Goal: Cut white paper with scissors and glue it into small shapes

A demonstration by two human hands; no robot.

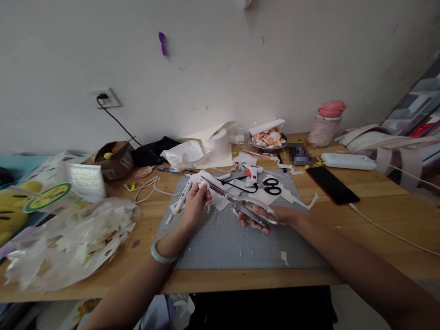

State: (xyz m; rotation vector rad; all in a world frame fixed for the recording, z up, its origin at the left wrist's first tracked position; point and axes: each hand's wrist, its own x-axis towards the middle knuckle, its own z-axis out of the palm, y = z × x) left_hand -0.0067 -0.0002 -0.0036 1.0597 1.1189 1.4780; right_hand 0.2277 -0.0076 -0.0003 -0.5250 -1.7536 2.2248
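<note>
My right hand (255, 218) grips a large pair of silver metal scissors (237, 198) by the handles, its fingers wrapped through and under them. The blades stand apart and point up and left toward my left hand (195, 205). A small white piece of paper (204, 184) is pinched between that hand's thumb and fingers, close to the blade tips. Both hands are above a grey cutting mat (220, 250). White paper scraps, a pen-like white stick (183, 197), a hot glue gun (252, 174) and black-handled scissors (271, 186) lie just beyond them.
At left lie a crumpled plastic bag (79, 243) and an open cardboard box (115, 160). A paper roll (219, 144) and a filled bowl (270, 139) are near the wall. To the right are a phone (332, 184), a white power bank (348, 161) and a pink-lidded bottle (326, 126).
</note>
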